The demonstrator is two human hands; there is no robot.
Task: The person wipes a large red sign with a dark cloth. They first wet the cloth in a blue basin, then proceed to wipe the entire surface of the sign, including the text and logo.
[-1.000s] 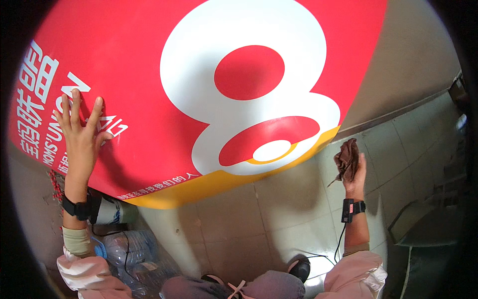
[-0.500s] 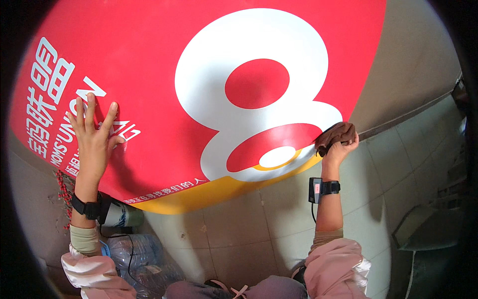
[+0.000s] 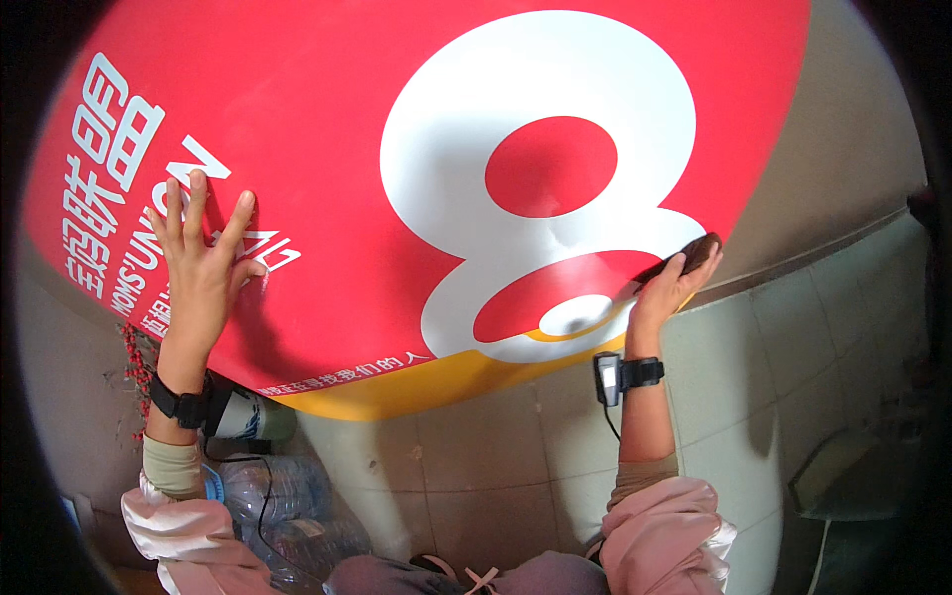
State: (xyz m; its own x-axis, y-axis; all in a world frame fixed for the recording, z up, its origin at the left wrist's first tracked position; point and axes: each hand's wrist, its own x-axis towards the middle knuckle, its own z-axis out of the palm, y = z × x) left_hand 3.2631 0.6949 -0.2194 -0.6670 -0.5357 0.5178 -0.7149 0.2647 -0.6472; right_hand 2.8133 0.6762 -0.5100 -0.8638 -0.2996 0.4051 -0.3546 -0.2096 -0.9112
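Observation:
A large glossy red board (image 3: 327, 129) with white lettering, a big white rounded figure and a yellow lower band fills the upper view. My left hand (image 3: 203, 263) lies on its left part, fingers spread over the lettering, holding nothing. At the board's lower right edge, my right hand (image 3: 666, 290) holds a dark brown cloth (image 3: 706, 246) against the surface. Fingers and thumb cover much of the cloth, so only part of it shows. A black strap sits on each wrist, and the right one carries a small box.
Below my left forearm stand large clear plastic bottles (image 3: 278, 491) and a pale round container (image 3: 253, 416). Red berry sprigs (image 3: 137, 367) are by the left wall. Tiled floor (image 3: 476, 446) runs below the board. A dark object (image 3: 863, 476) stands at the lower right.
The board and my left hand appear farther right in view. My right hand has tilted, and the cloth, bunched up before, now looks flatter against the board. My left hand stays on the lettering.

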